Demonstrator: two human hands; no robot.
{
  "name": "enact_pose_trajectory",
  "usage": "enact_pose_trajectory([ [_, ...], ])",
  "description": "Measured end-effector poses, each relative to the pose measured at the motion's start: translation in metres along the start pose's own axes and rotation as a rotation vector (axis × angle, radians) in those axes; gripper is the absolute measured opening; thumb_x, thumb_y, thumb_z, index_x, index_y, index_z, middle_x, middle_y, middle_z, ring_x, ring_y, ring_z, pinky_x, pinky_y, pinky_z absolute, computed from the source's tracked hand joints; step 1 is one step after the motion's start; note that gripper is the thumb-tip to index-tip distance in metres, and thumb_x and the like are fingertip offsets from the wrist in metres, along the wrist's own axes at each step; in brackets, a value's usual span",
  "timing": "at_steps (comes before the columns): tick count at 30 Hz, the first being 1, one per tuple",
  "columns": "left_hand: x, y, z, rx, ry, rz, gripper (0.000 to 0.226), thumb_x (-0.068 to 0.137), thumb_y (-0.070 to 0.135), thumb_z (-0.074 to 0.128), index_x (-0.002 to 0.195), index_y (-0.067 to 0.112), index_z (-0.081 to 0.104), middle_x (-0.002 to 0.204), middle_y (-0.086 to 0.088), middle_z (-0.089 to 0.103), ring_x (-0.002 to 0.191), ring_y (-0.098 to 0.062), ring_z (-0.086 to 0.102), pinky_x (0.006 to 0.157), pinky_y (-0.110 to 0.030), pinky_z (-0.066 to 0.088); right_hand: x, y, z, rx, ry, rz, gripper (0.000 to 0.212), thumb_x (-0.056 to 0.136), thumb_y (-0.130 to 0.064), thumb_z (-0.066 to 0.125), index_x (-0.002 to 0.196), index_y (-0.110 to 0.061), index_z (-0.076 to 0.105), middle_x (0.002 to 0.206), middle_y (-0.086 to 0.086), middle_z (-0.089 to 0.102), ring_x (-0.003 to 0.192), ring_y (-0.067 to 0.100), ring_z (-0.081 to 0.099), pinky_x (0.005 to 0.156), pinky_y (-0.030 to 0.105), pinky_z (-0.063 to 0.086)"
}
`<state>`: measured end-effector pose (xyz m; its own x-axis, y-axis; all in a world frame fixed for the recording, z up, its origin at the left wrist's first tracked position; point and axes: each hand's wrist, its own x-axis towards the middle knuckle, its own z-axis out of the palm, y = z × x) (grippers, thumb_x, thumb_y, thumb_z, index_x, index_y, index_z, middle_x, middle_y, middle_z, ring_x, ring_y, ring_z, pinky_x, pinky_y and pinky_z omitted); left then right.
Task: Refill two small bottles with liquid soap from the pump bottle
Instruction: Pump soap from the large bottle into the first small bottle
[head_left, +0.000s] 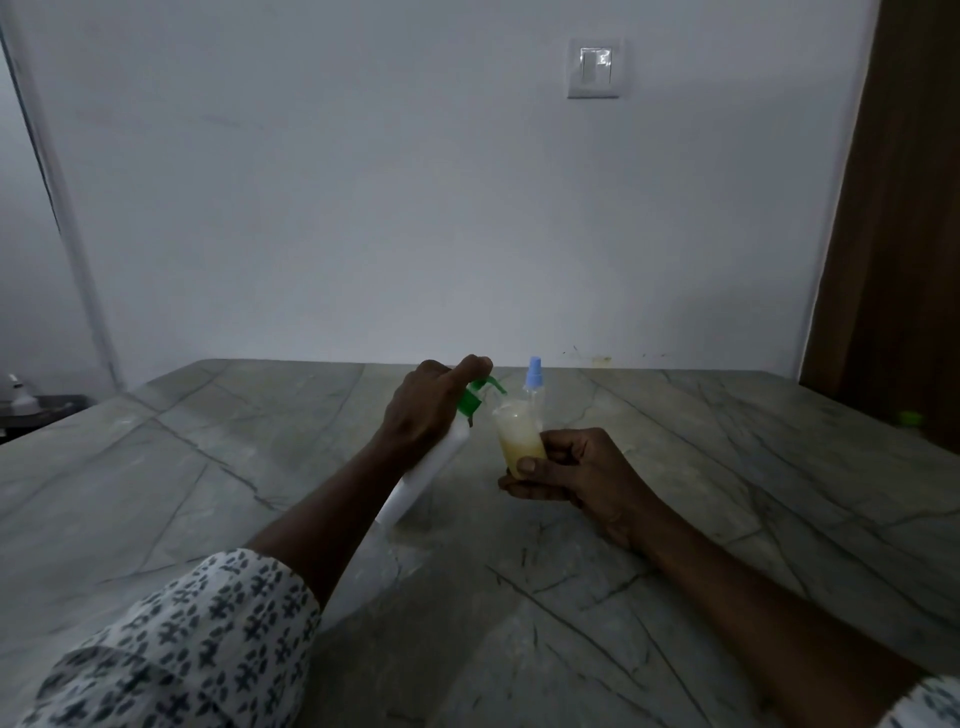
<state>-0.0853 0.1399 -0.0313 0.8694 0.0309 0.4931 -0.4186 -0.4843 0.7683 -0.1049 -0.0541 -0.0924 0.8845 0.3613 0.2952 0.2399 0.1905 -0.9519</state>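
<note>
My left hand (431, 405) is wrapped around the upper part of the white pump bottle (426, 473), forefinger on top of its green pump head (480, 395). The bottle is tilted to the right, its base resting on the stone surface (727, 467), and the green spout points toward the open mouth of the small clear bottle (517, 434).

My right hand (576, 475) is closed around the lower part of that small bottle, thumb across its front, holding it upright just above the surface and right beside the pump spout. It contains pale yellow liquid to roughly two thirds of its height. It has no cap on.

A second small bottle with a light blue spray cap (534, 375) stands directly behind the first, mostly hidden by it; its fill level cannot be read.

A small green item (910, 418) sits at the far right edge, too dim to identify.
</note>
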Motion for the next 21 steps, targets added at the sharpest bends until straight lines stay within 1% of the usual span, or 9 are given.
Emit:
enact_pose_trajectory([
  [3,-0.001,-0.005,-0.002,-0.001,-0.006,0.065,0.037,0.084,0.062,0.039,0.071,0.044,0.069,0.078,-0.015,0.072,0.08,-0.038,0.066,0.088,-0.052,0.051,0.001,-0.002,-0.003,-0.04,0.02,-0.02,0.032,0.082,0.002,0.07,0.114,0.005,0.065,0.101,0.023,0.073,0.092,0.037,0.073,0.082,0.037,0.061],
  [4,0.001,-0.008,-0.003,-0.012,-0.012,0.075,0.035,0.085,0.062,0.037,0.071,0.051,0.067,0.08,-0.015,0.072,0.081,-0.037,0.066,0.089,-0.052,0.051,0.002,-0.004,-0.004,-0.053,0.033,-0.031,0.034,0.081,0.003,0.07,0.115,0.005,0.065,0.101,0.023,0.074,0.091,0.037,0.073,0.083,0.039,0.06],
  [5,0.001,-0.007,-0.004,-0.02,-0.011,0.064,0.036,0.085,0.065,0.036,0.07,0.054,0.067,0.079,-0.014,0.072,0.081,-0.035,0.066,0.09,-0.05,0.051,0.002,-0.005,-0.006,-0.061,0.05,-0.044,0.035,0.081,0.003,0.071,0.115,0.005,0.065,0.101,0.022,0.074,0.09,0.038,0.073,0.083,0.04,0.06],
  [7,-0.001,-0.002,-0.005,-0.027,-0.005,0.023,0.052,0.075,0.077,0.039,0.072,0.039,0.074,0.072,-0.01,0.072,0.077,-0.028,0.066,0.086,-0.043,0.049,0.002,-0.009,-0.007,-0.079,0.088,-0.072,0.038,0.078,0.003,0.073,0.115,0.003,0.066,0.099,0.02,0.075,0.087,0.038,0.074,0.081,0.039,0.061],
  [9,-0.002,0.0,-0.005,-0.034,-0.016,-0.011,0.068,0.068,0.083,0.042,0.074,0.025,0.077,0.065,-0.007,0.072,0.07,-0.021,0.065,0.08,-0.038,0.047,0.0,-0.012,-0.009,-0.105,0.113,-0.103,0.039,0.077,0.002,0.075,0.115,-0.001,0.067,0.095,0.018,0.076,0.084,0.037,0.074,0.078,0.038,0.062],
  [12,-0.003,0.0,-0.006,-0.023,-0.039,-0.023,0.079,0.065,0.086,0.044,0.073,0.015,0.078,0.063,-0.007,0.072,0.066,-0.018,0.066,0.079,-0.036,0.048,0.0,-0.015,-0.012,-0.149,0.146,-0.144,0.037,0.076,-0.001,0.076,0.113,-0.005,0.068,0.087,0.017,0.076,0.075,0.032,0.074,0.074,0.036,0.062],
  [14,-0.002,-0.001,-0.007,-0.025,-0.04,-0.022,0.082,0.067,0.085,0.044,0.073,0.012,0.078,0.063,-0.008,0.072,0.068,-0.021,0.066,0.08,-0.037,0.048,0.0,-0.016,-0.013,-0.178,0.163,-0.159,0.037,0.077,-0.002,0.076,0.114,-0.001,0.069,0.08,0.014,0.076,0.069,0.027,0.072,0.07,0.035,0.06],
  [17,-0.001,0.0,-0.005,-0.021,-0.027,-0.017,0.083,0.066,0.086,0.041,0.08,0.013,0.079,0.066,-0.01,0.072,0.072,-0.027,0.066,0.082,-0.039,0.048,0.002,-0.015,-0.015,-0.213,0.184,-0.175,0.038,0.078,-0.004,0.076,0.114,0.002,0.068,0.075,0.011,0.075,0.064,0.024,0.069,0.067,0.035,0.056],
  [21,0.0,-0.003,-0.004,0.003,0.026,-0.024,0.08,0.063,0.083,0.041,0.077,0.014,0.079,0.066,-0.011,0.072,0.076,-0.033,0.067,0.085,-0.044,0.051,0.001,-0.014,-0.015,-0.208,0.178,-0.185,0.032,0.077,-0.004,0.076,0.109,-0.003,0.072,0.074,0.014,0.074,0.064,0.026,0.069,0.067,0.036,0.057],
])
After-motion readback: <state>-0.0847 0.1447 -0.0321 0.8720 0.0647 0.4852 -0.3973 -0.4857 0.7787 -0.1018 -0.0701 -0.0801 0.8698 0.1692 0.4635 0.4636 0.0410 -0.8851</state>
